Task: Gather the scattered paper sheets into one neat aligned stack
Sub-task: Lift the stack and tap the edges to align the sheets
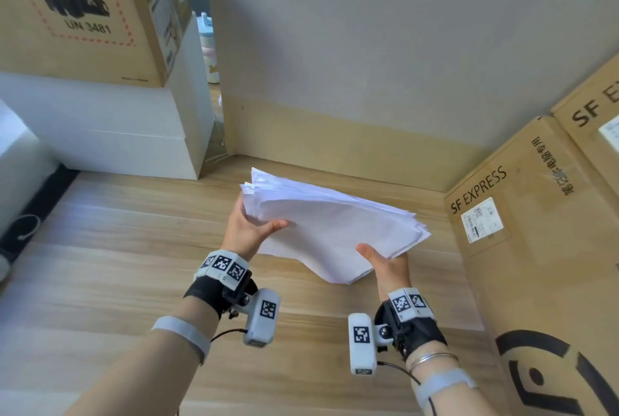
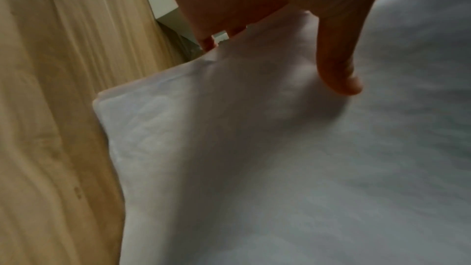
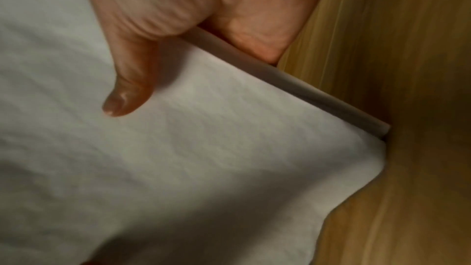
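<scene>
A loose bundle of white paper sheets [image 1: 335,224] hangs tilted above the wooden table, its edges fanned out and uneven at the far left and right corners. My left hand [image 1: 249,231] grips the bundle's left edge, thumb on top and fingers underneath. My right hand [image 1: 385,263] holds the near right edge the same way. In the left wrist view the thumb [image 2: 336,63] presses the top sheet [image 2: 254,158]. The right wrist view shows my thumb [image 3: 127,88] on the paper [image 3: 178,158] with the palm against the stack's edge. The fingers beneath are hidden.
The wooden table [image 1: 117,265] spreads around the sheets. A tall SF Express cardboard box [image 1: 536,248] stands close on the right. White boxes [image 1: 117,134] with a brown carton [image 1: 83,13] on top sit at the back left. A grey wall panel [image 1: 368,47] closes the back.
</scene>
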